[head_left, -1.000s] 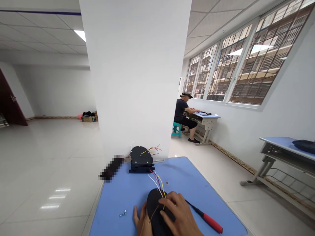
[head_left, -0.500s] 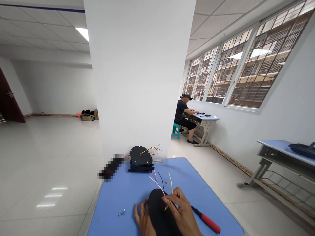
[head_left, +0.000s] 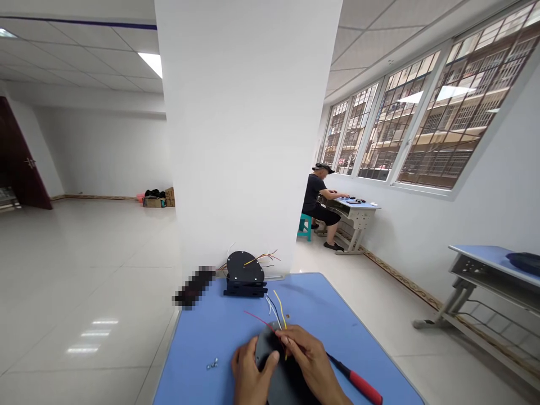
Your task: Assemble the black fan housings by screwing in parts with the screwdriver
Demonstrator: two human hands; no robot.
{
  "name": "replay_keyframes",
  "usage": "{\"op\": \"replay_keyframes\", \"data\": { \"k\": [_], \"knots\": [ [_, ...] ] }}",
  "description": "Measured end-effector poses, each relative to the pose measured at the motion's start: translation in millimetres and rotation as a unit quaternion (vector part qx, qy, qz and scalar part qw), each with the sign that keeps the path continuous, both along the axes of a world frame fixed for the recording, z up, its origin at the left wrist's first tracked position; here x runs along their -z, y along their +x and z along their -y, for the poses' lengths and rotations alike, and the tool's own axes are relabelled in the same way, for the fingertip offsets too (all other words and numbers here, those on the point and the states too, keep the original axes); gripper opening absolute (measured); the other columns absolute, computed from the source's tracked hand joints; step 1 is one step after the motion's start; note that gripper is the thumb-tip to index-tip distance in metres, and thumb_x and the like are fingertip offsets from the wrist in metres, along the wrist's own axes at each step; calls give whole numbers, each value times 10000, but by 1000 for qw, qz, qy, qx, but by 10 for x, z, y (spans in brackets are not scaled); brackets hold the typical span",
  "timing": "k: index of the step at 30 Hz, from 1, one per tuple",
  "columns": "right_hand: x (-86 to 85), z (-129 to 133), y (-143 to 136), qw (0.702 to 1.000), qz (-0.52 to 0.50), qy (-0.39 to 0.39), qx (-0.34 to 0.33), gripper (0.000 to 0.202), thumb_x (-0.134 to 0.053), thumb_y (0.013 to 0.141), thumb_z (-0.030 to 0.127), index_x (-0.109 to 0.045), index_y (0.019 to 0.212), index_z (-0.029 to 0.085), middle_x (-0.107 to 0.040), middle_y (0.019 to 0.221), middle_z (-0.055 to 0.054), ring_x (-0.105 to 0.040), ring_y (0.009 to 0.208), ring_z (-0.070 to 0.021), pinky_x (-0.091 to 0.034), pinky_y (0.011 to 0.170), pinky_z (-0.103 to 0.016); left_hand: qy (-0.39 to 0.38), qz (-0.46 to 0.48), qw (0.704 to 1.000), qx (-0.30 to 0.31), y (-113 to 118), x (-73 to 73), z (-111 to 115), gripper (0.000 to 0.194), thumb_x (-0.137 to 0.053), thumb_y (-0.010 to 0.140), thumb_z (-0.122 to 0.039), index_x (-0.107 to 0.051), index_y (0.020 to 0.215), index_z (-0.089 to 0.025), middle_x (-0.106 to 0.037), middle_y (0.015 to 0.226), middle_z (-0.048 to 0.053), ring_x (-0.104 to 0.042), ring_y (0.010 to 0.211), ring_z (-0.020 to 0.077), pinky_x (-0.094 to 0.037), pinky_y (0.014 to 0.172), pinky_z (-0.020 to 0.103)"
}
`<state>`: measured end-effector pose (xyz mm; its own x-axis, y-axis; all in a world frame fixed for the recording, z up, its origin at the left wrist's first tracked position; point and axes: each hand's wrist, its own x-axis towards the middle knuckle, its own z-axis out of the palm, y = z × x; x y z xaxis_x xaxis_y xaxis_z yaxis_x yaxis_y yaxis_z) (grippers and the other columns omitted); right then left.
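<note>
A black rounded housing (head_left: 276,382) lies at the table's near edge, with a smooth flat face turned up. My left hand (head_left: 253,371) grips its left side, thumb on top and fingers along the edge. Over the upper part of the housing, my right hand (head_left: 310,357) pinches wires between thumb and fingers. A red wire (head_left: 259,319) points left from that pinch. The yellow wire (head_left: 280,306) stands up beside black and white ones. Just right of my right hand lies a screwdriver (head_left: 363,385) with a red and black handle.
A second black housing (head_left: 244,267) with loose wires stands at the back of the blue table (head_left: 202,326). Several small screws (head_left: 212,364) lie on the left. A white pillar (head_left: 248,140) rises behind. Another person (head_left: 318,194) sits at a desk farther off.
My left thumb has come up onto the housing's face. The red wire has swung left, apart from the others, and the housing's face has tilted. The view has shifted slightly.
</note>
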<state>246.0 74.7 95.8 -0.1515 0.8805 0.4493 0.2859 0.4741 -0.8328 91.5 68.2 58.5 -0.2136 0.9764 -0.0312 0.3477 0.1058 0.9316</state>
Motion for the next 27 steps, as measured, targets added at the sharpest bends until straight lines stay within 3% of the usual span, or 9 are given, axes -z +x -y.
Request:
{"op": "replay_keyframes", "data": {
  "k": [3,10,13,16,19,21,24,27],
  "knots": [
    [-16,17,-13,1000,11,-2,0,400,-524,900,552,-778,905,243,-723,765,-52,-623,570,-159,-529,568,-252,2,-118,993,12,90,-84,-13,473,-597,746,-331,-648,1167,-121,-704,1164,128,-566,1181,305,-261,1116,464],
    [-13,70,-16,1000,8,0,22,477,-477,900,607,-772,876,233,-714,732,-52,-632,593,-180,-535,581,-261,-3,-230,970,78,91,-220,10,412,-573,821,-233,-633,1226,-280,-711,1137,31,-593,1107,237,-369,1030,402],
    [-47,74,-22,1000,7,-8,7,469,-480,900,602,-764,855,231,-714,736,-45,-619,576,-170,-527,573,-258,28,-265,959,91,122,-187,47,372,-529,863,-190,-655,1199,-288,-706,1086,45,-591,1091,245,-412,1001,403],
    [-99,44,-14,1000,9,-19,-16,438,-502,900,571,-752,816,221,-712,736,-36,-614,583,-163,-517,587,-253,68,-254,961,88,157,-64,44,448,-478,850,-71,-640,1228,-250,-578,1282,91,-465,1287,256,-374,1084,397],
    [-132,-9,-1,999,13,-31,-28,417,-515,903,540,-747,806,207,-704,723,-32,-596,578,-155,-501,604,-256,95,-192,971,103,143,13,2,587,-450,794,23,-579,1296,-252,-353,1512,52,-302,1421,223,-318,1148,363],
    [-133,-41,3,999,14,-38,-35,411,-525,901,531,-753,814,201,-682,676,-25,-583,575,-155,-491,612,-259,94,-192,964,156,106,-21,-29,575,-439,796,16,-606,1263,-277,-429,1479,25,-400,1359,207,-357,1121,369],
    [-113,-70,-3,998,11,-48,-47,434,-527,891,555,-764,832,197,-663,652,-23,-577,581,-157,-487,615,-263,94,-226,943,227,41,-156,-53,485,-420,818,-31,-715,1066,-326,-603,1327,-9,-549,1163,208,-426,1030,400],
    [-89,-92,-6,997,1,-54,-48,470,-508,889,585,-764,842,193,-680,697,-34,-573,577,-155,-490,605,-266,85,-215,939,255,-1,-260,-56,481,-512,713,-37,-720,1038,-324,-572,1365,-24,-453,1279,218,-359,1088,391]
  ]
}}
